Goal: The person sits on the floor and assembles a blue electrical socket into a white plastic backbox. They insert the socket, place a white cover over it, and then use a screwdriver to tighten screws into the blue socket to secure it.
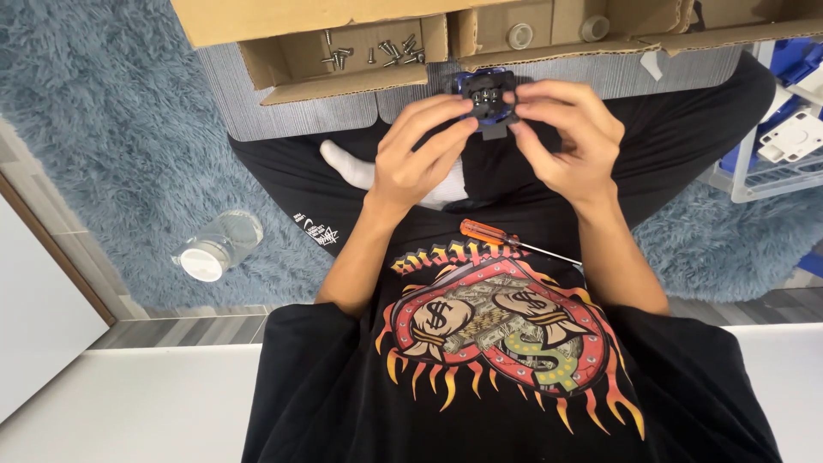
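Note:
A small black and blue plastic part (484, 96) with several round holes on its face is held up between both hands over my lap. My left hand (420, 150) grips its left side with fingertips. My right hand (561, 133) pinches its right side and lower edge. An orange-handled screwdriver (490, 233) lies across my lap just below the hands. Several loose screws (377, 53) sit in an open cardboard tray (343, 81) just beyond the part.
A second cardboard box (549, 34) holds round white pieces. A clear plastic jar (219, 247) with a white lid lies on the blue shaggy rug at left. White and blue plastic parts (789, 129) fill a bin at right.

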